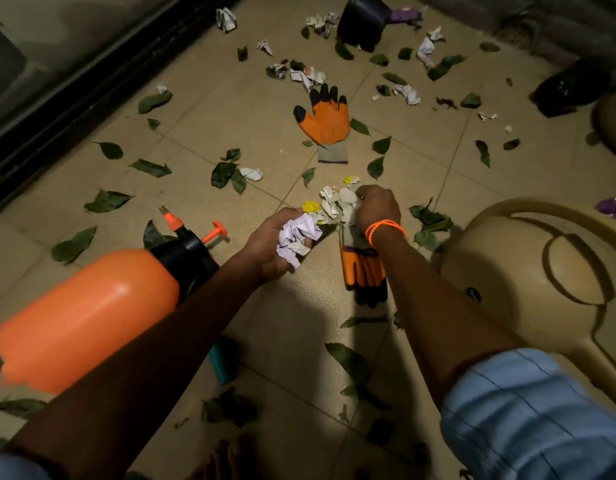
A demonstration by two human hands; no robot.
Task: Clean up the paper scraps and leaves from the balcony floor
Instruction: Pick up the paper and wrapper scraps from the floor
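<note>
Taking the orange glove (323, 123) lying palm-up on the floor tiles (258, 109) as landmark: far to its lower left lies an orange spray bottle (88, 313) with a black pump head, partly hidden by the left forearm. Below the glove, the left hand (270, 242) curls around a wad of crumpled paper (296, 239). Just right of it, the right hand (377, 207) grips more paper scraps (336, 204), above a second glove (363, 273). Green leaves (107, 200) and loose scraps (310, 76) scatter all around the landmark. Lower right stands a beige watering can (548, 271); above the glove, a black pot (363, 20).
</note>
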